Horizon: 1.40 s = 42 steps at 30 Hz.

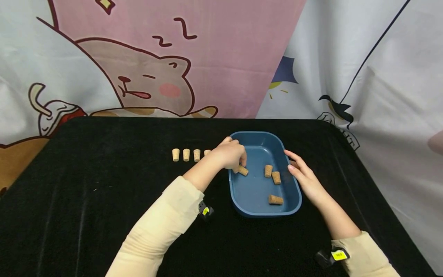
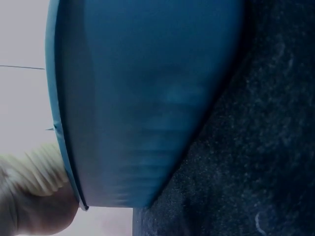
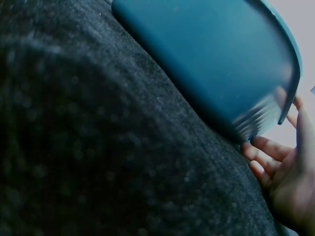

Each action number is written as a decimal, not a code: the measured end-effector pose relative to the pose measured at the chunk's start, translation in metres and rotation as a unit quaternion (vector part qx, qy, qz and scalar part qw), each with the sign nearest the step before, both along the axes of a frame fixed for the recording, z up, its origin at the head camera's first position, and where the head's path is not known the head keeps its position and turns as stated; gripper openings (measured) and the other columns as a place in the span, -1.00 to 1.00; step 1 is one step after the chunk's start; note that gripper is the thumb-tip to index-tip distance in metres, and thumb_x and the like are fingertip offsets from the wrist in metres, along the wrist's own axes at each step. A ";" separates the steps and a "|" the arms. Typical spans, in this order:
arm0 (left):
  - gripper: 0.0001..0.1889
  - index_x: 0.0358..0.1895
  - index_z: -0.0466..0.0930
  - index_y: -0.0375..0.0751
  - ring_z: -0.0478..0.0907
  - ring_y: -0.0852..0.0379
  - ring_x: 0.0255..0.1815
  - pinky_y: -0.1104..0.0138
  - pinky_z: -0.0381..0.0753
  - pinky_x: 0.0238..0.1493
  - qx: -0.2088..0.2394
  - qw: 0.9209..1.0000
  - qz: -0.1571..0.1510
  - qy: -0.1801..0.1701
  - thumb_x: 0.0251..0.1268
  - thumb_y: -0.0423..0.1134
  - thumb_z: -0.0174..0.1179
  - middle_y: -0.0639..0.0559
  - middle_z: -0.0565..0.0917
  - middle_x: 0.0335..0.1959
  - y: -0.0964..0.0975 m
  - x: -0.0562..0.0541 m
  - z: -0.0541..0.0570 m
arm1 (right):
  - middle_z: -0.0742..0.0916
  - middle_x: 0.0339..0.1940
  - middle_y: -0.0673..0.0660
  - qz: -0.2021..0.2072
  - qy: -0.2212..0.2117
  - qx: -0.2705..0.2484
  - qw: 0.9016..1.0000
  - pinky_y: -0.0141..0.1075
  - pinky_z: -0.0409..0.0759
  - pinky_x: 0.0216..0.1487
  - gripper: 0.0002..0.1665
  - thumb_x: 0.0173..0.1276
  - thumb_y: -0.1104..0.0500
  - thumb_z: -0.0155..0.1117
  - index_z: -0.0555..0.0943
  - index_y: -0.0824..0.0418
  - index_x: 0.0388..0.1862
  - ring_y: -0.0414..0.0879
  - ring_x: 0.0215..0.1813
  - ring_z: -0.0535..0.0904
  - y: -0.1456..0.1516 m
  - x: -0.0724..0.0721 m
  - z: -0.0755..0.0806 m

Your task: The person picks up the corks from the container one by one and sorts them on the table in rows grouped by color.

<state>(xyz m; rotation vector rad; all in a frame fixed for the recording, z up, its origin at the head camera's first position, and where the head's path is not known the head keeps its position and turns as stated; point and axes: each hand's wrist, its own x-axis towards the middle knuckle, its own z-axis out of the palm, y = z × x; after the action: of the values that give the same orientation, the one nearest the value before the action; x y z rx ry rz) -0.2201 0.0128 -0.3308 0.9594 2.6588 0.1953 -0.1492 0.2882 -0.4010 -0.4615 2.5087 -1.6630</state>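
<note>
A blue plastic box [image 1: 249,196] holds several tan corks, among them an upright pair [image 1: 268,171] and one lying on its side [image 1: 275,199]. Across the box's left rim reaches my left hand [image 1: 230,154], its bent fingers and thumb pinching a tilted cork [image 1: 243,171] just inside the wall. In the left wrist view the box's outer wall [image 2: 138,98] hides those fingertips. My right hand [image 1: 306,179] rests against the box's right side, fingers fairly straight. The right wrist view shows its fingers [image 3: 268,147] at the lower outer wall and rim.
Left of the box, several corks [image 1: 186,155] stand in a row, the nearest partly hidden by my left forearm. A black cloth [image 1: 104,192] covers the table. Behind it hangs a printed curtain [image 1: 225,57] with a cartoon bear.
</note>
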 end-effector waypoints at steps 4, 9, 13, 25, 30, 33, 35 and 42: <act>-0.87 -0.34 0.74 0.13 0.32 0.16 -0.13 0.26 0.17 0.04 -0.016 1.000 -0.014 0.017 0.08 -0.25 0.41 0.26 0.56 -0.36 0.002 0.000 -0.001 | 0.28 0.36 0.46 0.002 0.001 -0.003 1.000 -0.14 0.50 -0.02 -0.38 0.58 0.11 -0.23 -0.02 0.05 0.55 0.39 0.22 0.32 0.000 0.000 0.000; -0.88 -0.42 0.71 0.13 0.31 0.17 -0.15 0.25 0.14 0.04 -0.018 0.999 -0.020 0.019 0.09 -0.25 0.41 0.26 0.56 -0.40 0.003 -0.001 -0.003 | 0.28 0.36 0.46 0.003 0.001 -0.004 1.000 -0.18 0.52 -0.03 -0.38 0.58 0.12 -0.23 -0.02 0.05 0.55 0.39 0.22 0.32 0.000 0.000 0.000; -0.87 -0.42 0.70 0.11 0.32 0.17 -0.16 0.24 0.14 0.04 -0.003 1.000 -0.018 0.016 0.08 -0.28 0.40 0.26 0.56 -0.41 0.001 -0.001 -0.004 | 0.26 0.37 0.47 0.003 -0.001 -0.001 1.000 -0.03 0.48 0.00 -0.37 0.58 0.11 -0.22 -0.04 0.06 0.55 0.41 0.24 0.31 -0.001 0.000 -0.001; -0.89 -0.30 0.72 0.06 0.32 0.21 -0.20 0.24 0.18 0.04 0.081 0.996 -0.014 0.031 0.10 -0.22 0.41 0.23 0.55 -0.41 -0.007 0.001 -0.009 | 0.28 0.36 0.46 0.002 0.008 0.001 1.000 -0.16 0.51 -0.03 -0.38 0.58 0.11 -0.24 -0.02 0.04 0.55 0.40 0.22 0.33 0.001 0.000 -0.002; -0.87 -0.26 0.73 0.04 0.33 0.20 -0.17 0.23 0.17 0.10 0.100 0.993 -0.019 0.065 0.09 -0.21 0.41 0.21 0.61 -0.36 -0.009 0.004 -0.010 | 0.27 0.36 0.47 0.001 0.003 -0.001 1.000 -0.06 0.49 -0.01 -0.38 0.58 0.10 -0.22 -0.03 0.05 0.55 0.40 0.22 0.33 0.000 0.000 -0.002; -0.86 -0.26 0.73 0.04 0.33 0.21 -0.16 0.22 0.17 0.12 0.112 0.990 -0.020 0.086 0.09 -0.22 0.42 0.23 0.62 -0.34 -0.011 0.005 -0.010 | 0.26 0.37 0.46 -0.001 0.003 0.000 1.000 -0.01 0.47 -0.01 -0.37 0.58 0.10 -0.22 -0.03 0.06 0.55 0.40 0.23 0.33 -0.001 0.000 -0.001; -0.85 -0.25 0.73 0.04 0.34 0.21 -0.14 0.21 0.16 0.14 0.122 0.988 -0.020 0.093 0.08 -0.22 0.42 0.24 0.62 -0.33 -0.012 0.004 -0.011 | 0.26 0.37 0.46 0.000 0.002 -0.001 1.000 -0.04 0.48 0.00 -0.38 0.58 0.10 -0.22 -0.03 0.06 0.55 0.40 0.23 0.32 0.000 0.000 -0.002; -0.85 -0.23 0.73 0.03 0.36 0.20 -0.10 0.17 0.14 0.21 0.164 0.981 -0.014 0.101 0.10 -0.21 0.40 0.25 0.64 -0.29 -0.018 0.008 -0.008 | 0.26 0.37 0.45 0.000 0.001 -0.004 1.000 -0.09 0.48 0.00 -0.38 0.58 0.10 -0.22 -0.03 0.06 0.55 0.38 0.24 0.31 0.001 -0.001 -0.002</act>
<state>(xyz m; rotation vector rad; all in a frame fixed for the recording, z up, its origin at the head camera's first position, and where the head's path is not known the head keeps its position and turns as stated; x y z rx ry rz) -0.2125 -0.0049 -0.3389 1.1691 2.8514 0.5737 -0.1499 0.2891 -0.4027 -0.4641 2.5043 -1.6732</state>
